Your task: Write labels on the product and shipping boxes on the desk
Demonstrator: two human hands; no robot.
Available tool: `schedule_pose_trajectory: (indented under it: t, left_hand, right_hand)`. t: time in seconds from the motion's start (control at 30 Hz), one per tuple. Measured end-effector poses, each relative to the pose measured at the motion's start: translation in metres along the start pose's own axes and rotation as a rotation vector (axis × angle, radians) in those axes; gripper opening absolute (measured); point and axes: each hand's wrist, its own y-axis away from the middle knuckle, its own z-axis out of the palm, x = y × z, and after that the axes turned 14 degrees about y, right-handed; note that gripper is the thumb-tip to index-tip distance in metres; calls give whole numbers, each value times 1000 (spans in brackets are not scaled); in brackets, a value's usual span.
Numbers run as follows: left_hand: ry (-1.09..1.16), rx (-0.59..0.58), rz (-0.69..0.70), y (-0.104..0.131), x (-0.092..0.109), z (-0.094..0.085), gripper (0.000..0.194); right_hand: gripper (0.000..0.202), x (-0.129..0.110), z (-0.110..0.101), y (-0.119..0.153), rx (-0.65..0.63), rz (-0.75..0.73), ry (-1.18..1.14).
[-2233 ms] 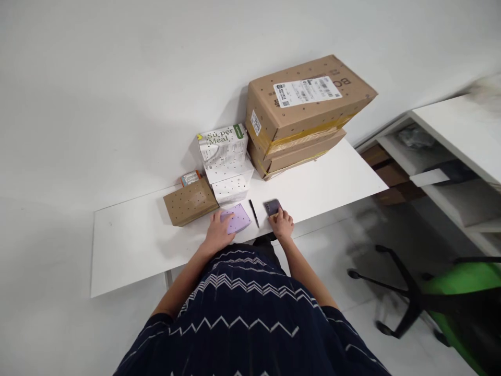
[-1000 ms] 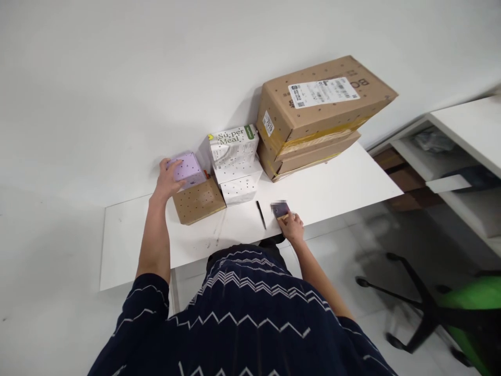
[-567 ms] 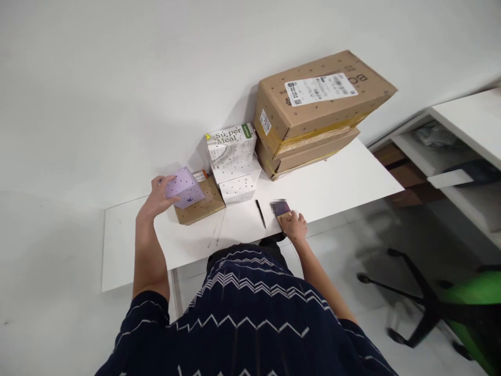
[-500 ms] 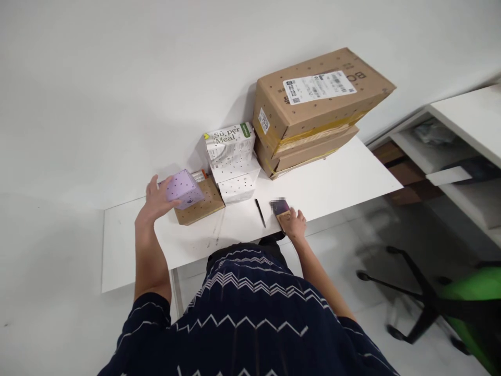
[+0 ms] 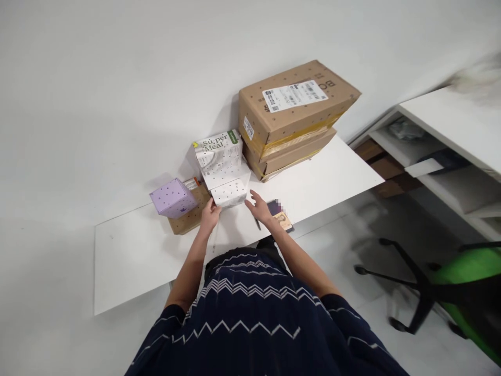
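- White box (image 5: 230, 194): lies in front of the Super Meal box (image 5: 218, 154), between both hands.
- Left hand (image 5: 210, 215): fingers bent narrow at its near left corner, touching; I can't tell whether they grip.
- Right hand (image 5: 259, 208): fingers spread wide, just beside its right end; contact unclear to me.
- Progress, my judgement: purple box (image 5: 175, 198) set atop the brown box (image 5: 186, 222), free of both hands; work on the white box looks barely begun.
- Bench (image 5: 129, 256): white, along a plain wall (image 5: 97, 104); pen (image 5: 258, 224) and phone (image 5: 280, 214) near its front edge, stacked cartons (image 5: 297, 130) farther right.
- Room: green chair (image 5: 465, 271), white shelf unit (image 5: 462, 117).
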Motion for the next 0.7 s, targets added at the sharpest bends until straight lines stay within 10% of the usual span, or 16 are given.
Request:
schedule_pose_trajectory:
  t: [0.17,0.7]
  left_hand:
    - [112,72,-46,6,-16,4,51]
    - [444,148,-244,66,-49,6,35]
  right_hand:
    - [67,-7,4,1,-141,100,-185]
    - [54,12,-8,63,13,251,-171]
